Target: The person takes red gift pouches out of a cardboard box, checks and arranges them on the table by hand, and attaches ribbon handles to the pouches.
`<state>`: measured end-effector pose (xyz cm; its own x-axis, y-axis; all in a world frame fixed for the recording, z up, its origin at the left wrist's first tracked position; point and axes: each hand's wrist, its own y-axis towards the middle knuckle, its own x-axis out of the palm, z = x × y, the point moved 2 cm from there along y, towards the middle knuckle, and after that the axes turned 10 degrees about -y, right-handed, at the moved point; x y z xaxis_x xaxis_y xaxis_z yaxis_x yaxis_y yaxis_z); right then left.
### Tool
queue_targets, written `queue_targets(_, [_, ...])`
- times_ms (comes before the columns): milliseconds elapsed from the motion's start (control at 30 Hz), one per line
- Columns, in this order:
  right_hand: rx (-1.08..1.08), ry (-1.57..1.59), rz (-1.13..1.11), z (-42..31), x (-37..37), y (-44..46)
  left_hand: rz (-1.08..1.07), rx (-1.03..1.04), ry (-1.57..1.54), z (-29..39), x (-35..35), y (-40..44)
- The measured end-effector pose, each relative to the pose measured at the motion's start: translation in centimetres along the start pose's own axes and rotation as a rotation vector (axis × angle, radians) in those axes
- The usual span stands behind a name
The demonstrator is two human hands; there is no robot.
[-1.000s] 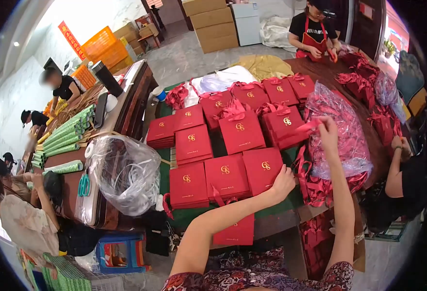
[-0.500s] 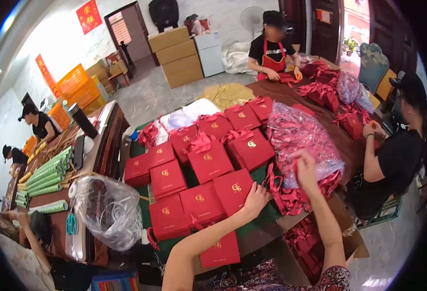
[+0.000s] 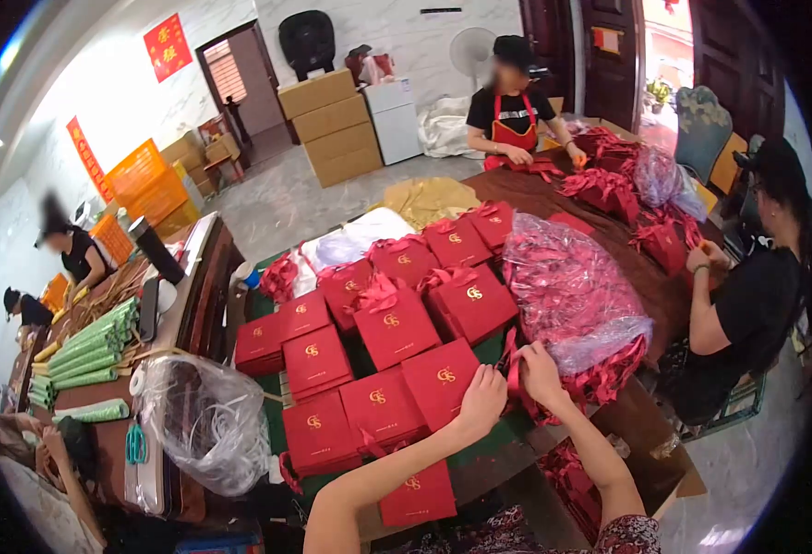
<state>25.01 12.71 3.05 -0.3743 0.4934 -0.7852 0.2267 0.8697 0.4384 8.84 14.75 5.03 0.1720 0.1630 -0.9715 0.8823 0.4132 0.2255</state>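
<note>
My left hand (image 3: 484,399) is closed at the right edge of a red gift bag (image 3: 440,379) with a gold emblem, its fingertips bent over that edge and partly hidden. Just beside it, my right hand (image 3: 542,373) pinches a red ribbon (image 3: 515,374) by the bag's edge. Rows of similar red bags (image 3: 378,403) lie flat around my left hand, some with ribbon bows on top. A clear plastic sack (image 3: 572,286) full of red ribbons rests just beyond my right hand.
An open cardboard box (image 3: 641,462) with red bags stands below on the right. Clear plastic wrap (image 3: 204,415) and teal scissors (image 3: 135,443) are at left, near green rolls (image 3: 92,346). Co-workers sit across the table (image 3: 515,115) and at right (image 3: 747,305).
My right hand has come down and left from over the plastic sack to beside my left hand. My left hand stays at the same bag's edge, its fingers more bent.
</note>
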Motion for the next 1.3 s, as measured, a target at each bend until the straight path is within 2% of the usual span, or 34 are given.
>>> queue_targets(33, [-0.029,-0.003,0.059,0.1,0.0,0.0,-0.026,-0.026,-0.005,0.1,0.8,0.1])
queue_targets(133, [-0.045,-0.053,0.051,0.7,0.2,0.3,0.142,-0.069,0.112,1.3,0.6,0.1])
queue_targets(200, [-0.037,-0.047,0.099,2.0,1.7,0.9,0.133,-0.119,0.013,2.2,0.3,-0.4])
queue_targets(300, [-0.013,-0.012,0.083,0.0,0.5,2.2,0.114,-0.117,-0.496,3.2,-5.8,-3.6])
queue_targets(400, [-0.092,0.022,0.010,0.6,2.4,2.7,0.236,-0.135,-0.893,3.4,-8.7,-8.8])
queue_targets(500, [-0.109,0.036,-0.051,0.4,3.6,2.0,0.281,-0.327,-0.996,2.7,-8.1,-14.8])
queue_targets(533, [-0.114,0.040,-0.046,-0.6,3.0,1.9,0.368,-0.391,-1.015,2.2,-8.2,-17.0])
queue_targets(567, [-0.077,0.091,-0.021,-1.6,2.2,1.7,0.415,-0.541,-1.019,1.7,-8.6,-19.2])
queue_targets(733, [-0.063,0.243,0.115,-8.5,-1.8,0.0,0.719,-1.035,-0.378,-6.2,-9.8,-31.1])
queue_targets(767, [-0.113,0.307,0.098,-10.8,-2.4,-0.7,0.728,-1.167,-0.285,-7.9,-9.0,-33.8])
queue_targets(800, [-0.161,0.372,0.082,-12.9,-2.7,-1.4,0.641,-1.250,-0.142,-9.2,-8.9,-35.7])
queue_targets(833, [-0.254,0.324,0.087,-14.9,-2.9,-2.3,0.647,-1.231,-0.055,-10.7,-7.3,-38.3])
queue_targets(867, [-0.347,0.275,0.091,-16.7,-2.9,-3.3,0.673,-1.238,-0.057,-11.6,-6.5,-39.8])
queue_targets(967, [-0.355,0.443,-0.081,-20.4,-1.4,-7.5,0.656,-1.253,-0.028,-11.7,-7.9,-40.3])
queue_targets(1033, [-0.361,0.546,-0.238,-22.0,0.0,-10.7,0.858,-1.357,-0.282,-10.0,-8.9,-40.5])
queue_targets(1067, [-0.351,0.597,-0.322,-22.8,0.8,-12.0,0.848,-1.373,-0.284,-9.2,-9.0,-40.9])
queue_targets(1133, [-0.388,0.632,-0.447,-24.5,2.3,-14.6,0.783,-1.331,-0.152,-7.3,-9.1,-41.9])
queue_targets(1200, [-0.419,0.659,-0.580,-26.4,3.5,-16.2,0.731,-1.391,-0.120,-5.8,-7.8,-44.1])
queue_targets(1267, [-0.522,0.628,-0.656,-28.6,4.5,-16.3,0.581,-1.444,-0.001,-4.8,-7.5,-44.9])
queue_targets(1300, [-0.522,0.629,-0.658,-29.6,5.4,-16.0,0.494,-1.557,-0.138,-4.9,-5.7,-46.4])
